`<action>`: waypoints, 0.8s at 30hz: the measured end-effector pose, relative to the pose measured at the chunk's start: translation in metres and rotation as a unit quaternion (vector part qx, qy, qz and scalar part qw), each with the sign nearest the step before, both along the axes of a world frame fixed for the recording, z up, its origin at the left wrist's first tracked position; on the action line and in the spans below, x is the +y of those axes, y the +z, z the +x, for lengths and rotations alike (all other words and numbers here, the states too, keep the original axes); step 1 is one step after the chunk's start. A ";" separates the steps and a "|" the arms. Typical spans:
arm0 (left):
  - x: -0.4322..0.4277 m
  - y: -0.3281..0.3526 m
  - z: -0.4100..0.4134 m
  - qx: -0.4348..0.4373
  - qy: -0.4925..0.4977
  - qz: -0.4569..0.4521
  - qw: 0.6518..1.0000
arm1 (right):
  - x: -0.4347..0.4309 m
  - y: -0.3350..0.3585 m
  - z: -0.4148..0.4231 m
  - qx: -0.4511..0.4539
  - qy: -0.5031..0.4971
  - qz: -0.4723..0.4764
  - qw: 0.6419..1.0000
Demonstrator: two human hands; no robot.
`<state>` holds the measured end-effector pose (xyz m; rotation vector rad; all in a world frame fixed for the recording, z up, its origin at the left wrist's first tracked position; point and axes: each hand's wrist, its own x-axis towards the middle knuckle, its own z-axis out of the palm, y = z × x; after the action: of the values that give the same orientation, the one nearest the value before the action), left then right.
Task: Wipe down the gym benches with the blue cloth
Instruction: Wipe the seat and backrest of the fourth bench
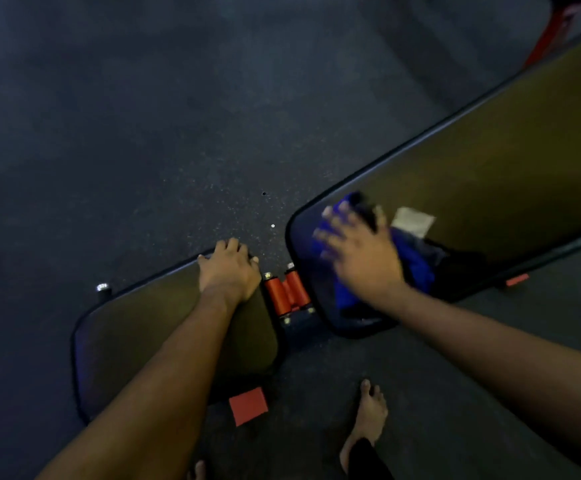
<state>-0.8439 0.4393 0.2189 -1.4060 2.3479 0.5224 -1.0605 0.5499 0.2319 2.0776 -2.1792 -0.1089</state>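
- The person's left hand (228,268) is resting on the far corner of the seat pad (136,341), with its fingers (225,245) curling over the pad's far edge and gripping it.
- The right hand (358,251) is pressing flat on the blue cloth (417,268). Its fingers (330,233) are lying spread and straight, released rather than closing round the fabric, and the hand is showing blurred.
- The blue cloth is lying bunched on the near end of the back pad (490,161), partly under the palm and spilling out toward the wrist.
- A pale rectangular patch (413,221) is sitting on the back pad just beside the cloth.
- Red hinge rollers (285,292) are showing in the gap between the two pads.
- A red square tab (248,405) is showing at the seat pad's near edge.
- A bare foot (368,420) is standing on the dark speckled floor (143,133) near the tab.
- A red frame leg (548,36) is showing beyond the back pad's far end.
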 end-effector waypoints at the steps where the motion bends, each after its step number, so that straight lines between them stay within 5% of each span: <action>1: -0.001 0.000 0.003 -0.003 -0.008 0.006 1.000 | -0.005 0.011 -0.015 -0.014 -0.076 -0.046 0.996; 5: -0.012 0.002 0.014 -0.012 -0.068 0.009 0.998 | 0.002 0.021 -0.016 -0.016 -0.279 -0.102 0.955; 17: -0.025 0.004 0.015 -0.086 -0.147 0.071 0.983 | 0.075 -0.026 0.056 0.018 -0.099 0.058 0.993; 24: -0.022 0.000 0.012 -0.067 -0.135 0.052 0.987 | 0.059 0.020 0.009 -0.066 -0.405 -0.106 0.906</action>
<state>-0.8318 0.4170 0.2186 -1.0219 2.3168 0.4499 -1.0511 0.6090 0.2516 0.9849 -2.8318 0.1896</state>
